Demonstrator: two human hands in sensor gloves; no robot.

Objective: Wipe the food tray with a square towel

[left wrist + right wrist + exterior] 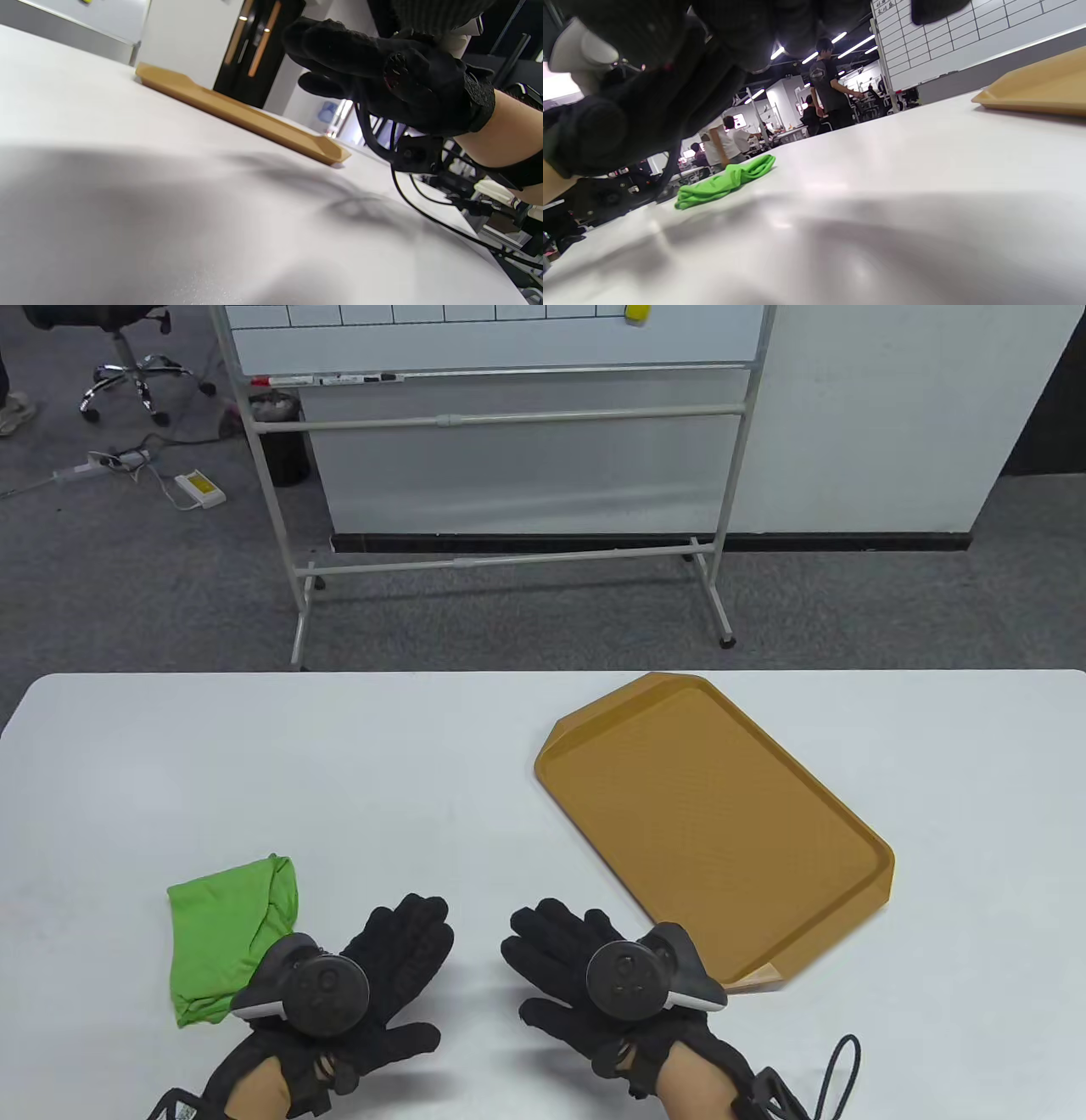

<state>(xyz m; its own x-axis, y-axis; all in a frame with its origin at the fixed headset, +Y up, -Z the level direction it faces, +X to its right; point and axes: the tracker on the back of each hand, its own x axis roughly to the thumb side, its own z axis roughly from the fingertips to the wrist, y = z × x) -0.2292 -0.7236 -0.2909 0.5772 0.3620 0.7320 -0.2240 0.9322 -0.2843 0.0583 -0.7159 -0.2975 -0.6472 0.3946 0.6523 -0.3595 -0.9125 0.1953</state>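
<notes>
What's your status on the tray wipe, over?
Left hand and right hand open, holding nothing. Green towel crumpled beside left hand, untouched. Brown food tray bare, right of hands. Nothing blocking.

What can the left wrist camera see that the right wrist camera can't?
Only the left wrist view shows the right hand in its black glove, held above the table with its cable hanging down. Only the right wrist view shows the green towel, lying crumpled on the table, the whiteboard and people standing far behind. It also shows the left hand, dark and close to the camera. Both views show the white table and the brown tray lying flat on it, with nothing on the tray that I can see.
</notes>
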